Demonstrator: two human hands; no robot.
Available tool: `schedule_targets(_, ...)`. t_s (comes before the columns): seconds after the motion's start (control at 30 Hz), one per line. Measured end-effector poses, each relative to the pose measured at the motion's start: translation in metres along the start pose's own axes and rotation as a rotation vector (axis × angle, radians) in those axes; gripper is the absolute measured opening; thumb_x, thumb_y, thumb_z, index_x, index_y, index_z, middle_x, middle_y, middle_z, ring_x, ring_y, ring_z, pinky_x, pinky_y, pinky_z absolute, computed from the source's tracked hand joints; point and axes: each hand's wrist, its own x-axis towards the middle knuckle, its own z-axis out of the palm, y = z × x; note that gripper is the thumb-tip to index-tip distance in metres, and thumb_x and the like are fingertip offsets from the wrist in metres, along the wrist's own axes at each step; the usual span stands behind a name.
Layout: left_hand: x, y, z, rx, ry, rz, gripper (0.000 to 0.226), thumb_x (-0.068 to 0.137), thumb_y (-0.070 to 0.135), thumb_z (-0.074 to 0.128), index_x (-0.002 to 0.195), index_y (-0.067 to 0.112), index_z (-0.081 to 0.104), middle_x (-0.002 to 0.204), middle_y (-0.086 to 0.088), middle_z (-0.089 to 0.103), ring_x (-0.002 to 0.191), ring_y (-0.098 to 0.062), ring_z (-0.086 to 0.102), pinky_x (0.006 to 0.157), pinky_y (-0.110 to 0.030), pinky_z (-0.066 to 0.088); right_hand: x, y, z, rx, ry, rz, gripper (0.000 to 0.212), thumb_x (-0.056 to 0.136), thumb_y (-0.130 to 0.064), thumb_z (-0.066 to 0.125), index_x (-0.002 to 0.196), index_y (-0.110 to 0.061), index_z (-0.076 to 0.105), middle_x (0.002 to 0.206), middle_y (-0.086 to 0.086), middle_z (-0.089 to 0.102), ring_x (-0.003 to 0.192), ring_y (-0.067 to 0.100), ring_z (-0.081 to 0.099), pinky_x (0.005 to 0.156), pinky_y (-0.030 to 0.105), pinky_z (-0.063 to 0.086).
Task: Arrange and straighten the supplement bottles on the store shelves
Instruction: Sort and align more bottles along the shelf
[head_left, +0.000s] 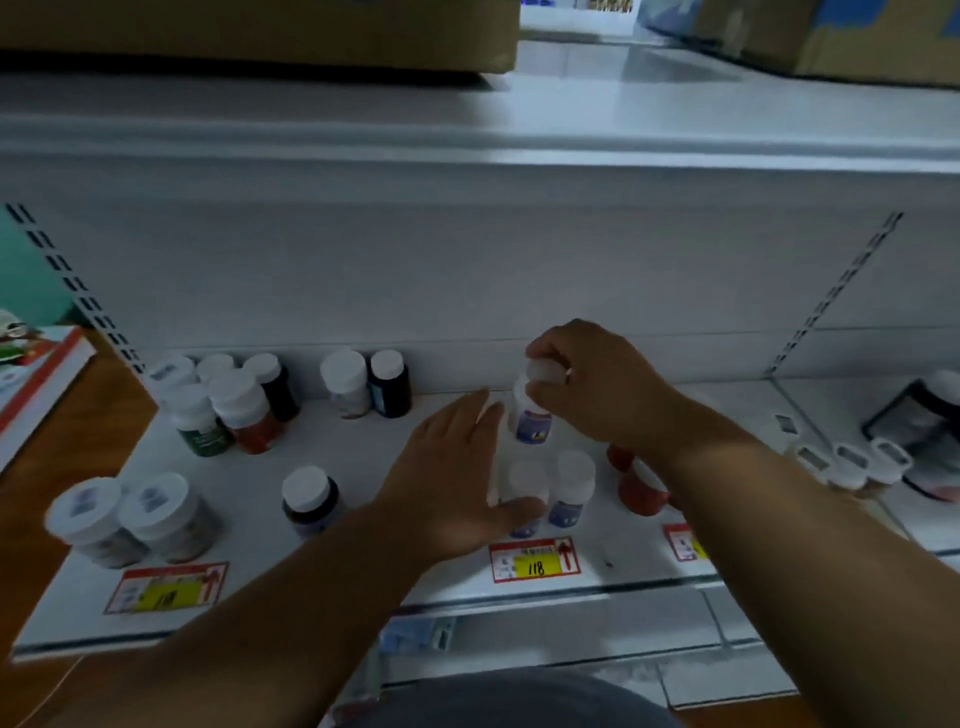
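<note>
A small, likely light and rigid white-capped plastic bottle with a purple label (531, 415) is gripped by its cap in the right hand (597, 384), while the left hand (457, 478), fingers straight, is rested against the front bottle (524, 493) near the white shelf (363, 571) front edge.

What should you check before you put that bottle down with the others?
1. Right hand grips the white bottle by its cap: ok.
2. Bottle upright: not ok, slightly tilted.
3. Left hand steadies the front bottle: ok, fingers straight against it, thumb in front.
4. Free spot behind the front pair: cannot tell, hands hide it.
5. Neighbour bottle standing: ok.
6. Red bottles clear of the right arm: not ok, they sit right under it.
</note>
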Motion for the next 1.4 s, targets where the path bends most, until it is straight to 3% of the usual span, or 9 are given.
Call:
schedule_targets(0.1,-0.001,-0.001,0.018,0.104,-0.096,-0.063,0.121,0.066,0.093,0.024,0.151,0.016,-0.011,0.159,-0.002,-0.017,0.145,-0.015,-0.016,0.113,-0.030,-0.009,0.006,0.010,0.033,0.025,-0.149,0.016,0.038,0.080,-0.023,0.071,0.116,-0.015,0.062,0.112,0.002,0.057,0.098,0.012,0.050,0.072,0.015,0.027)
schedule_targets(0.37,-0.002,0.002,0.025,0.118,-0.081,-0.096,0.107,0.078,0.081,0.034,0.152,0.015,-0.007,0.161,-0.001,-0.009,0.145,-0.015,-0.014,0.110,-0.029,-0.005,0.017,0.023,0.059,-0.029,-0.355,-0.087,0.034,0.076,-0.024,0.073,0.109,-0.015,0.068,0.106,0.004,0.062,0.098,0.018,0.057,0.082,0.028,0.042)
schedule_targets(0.6,-0.010,0.005,0.010,0.025,-0.006,-0.123,0.109,0.076,0.083,0.034,0.152,0.017,-0.008,0.160,0.004,-0.012,0.143,-0.005,-0.017,0.109,-0.021,-0.013,0.039,0.015,0.058,0.067,-0.249,-0.097,0.030,0.088,-0.022,0.062,0.118,-0.015,0.061,0.116,0.005,0.059,0.098,0.014,0.054,0.079,0.021,0.035)
schedule_targets(0.77,-0.039,-0.013,-0.021,0.013,0.147,-0.233,0.088,0.086,0.073,0.024,0.153,0.018,0.012,0.159,-0.001,0.015,0.145,-0.016,0.011,0.115,-0.027,0.005,0.088,-0.031,0.082,0.041,-0.216,-0.153,0.037,0.090,-0.025,0.061,0.125,-0.013,0.055,0.125,0.013,0.053,0.109,0.027,0.055,0.086,0.028,0.042)
schedule_targets(0.9,-0.069,-0.040,-0.043,0.102,0.219,-0.302,0.067,0.088,0.056,0.044,0.143,0.018,0.038,0.147,-0.002,0.040,0.133,-0.022,0.036,0.108,-0.032,0.026,0.119,-0.068,0.125,-0.110,-0.257,-0.132,0.028,0.088,-0.021,0.060,0.111,-0.004,0.058,0.117,0.019,0.055,0.103,0.034,0.058,0.083,0.036,0.049)
schedule_targets(1.0,-0.091,-0.065,-0.051,0.142,0.179,-0.313,0.061,0.086,0.049,0.056,0.138,0.020,0.045,0.143,-0.002,0.044,0.131,-0.024,0.040,0.105,-0.035,0.032,0.124,-0.076,0.148,-0.209,-0.198,0.012,0.036,0.087,-0.030,0.063,0.116,-0.010,0.055,0.127,0.019,0.043,0.104,0.034,0.057,0.089,0.037,0.049)
schedule_targets(1.1,-0.100,-0.084,-0.057,0.092,0.126,-0.313,0.063,0.085,0.049,0.056,0.141,0.024,0.040,0.144,0.002,0.040,0.132,-0.019,0.036,0.106,-0.031,0.029,0.125,-0.075,0.151,-0.233,-0.141,0.068,0.036,0.087,-0.032,0.062,0.113,-0.008,0.059,0.124,0.019,0.049,0.101,0.033,0.060,0.085,0.034,0.048)
schedule_targets(1.27,-0.106,-0.101,-0.063,0.046,0.062,-0.255,0.062,0.085,0.048,0.056,0.141,0.028,0.037,0.141,0.007,0.040,0.129,-0.016,0.037,0.106,-0.033,0.033,0.100,-0.072,0.120,0.273,0.101,0.279,0.016,0.080,-0.023,0.069,0.078,-0.019,0.054,0.086,0.005,0.061,0.079,0.024,0.062,0.063,0.030,0.050)
schedule_targets(1.4,-0.108,-0.108,-0.060,0.004,0.001,-0.192,0.057,0.085,0.044,0.058,0.138,0.030,0.040,0.136,0.006,0.044,0.123,-0.018,0.042,0.102,-0.033,0.038,0.058,-0.081,0.094,1.191,-0.007,0.453,0.017,0.087,0.001,0.059,0.077,-0.012,0.054,0.088,0.015,0.060,0.087,0.029,0.064,0.070,0.039,0.059)
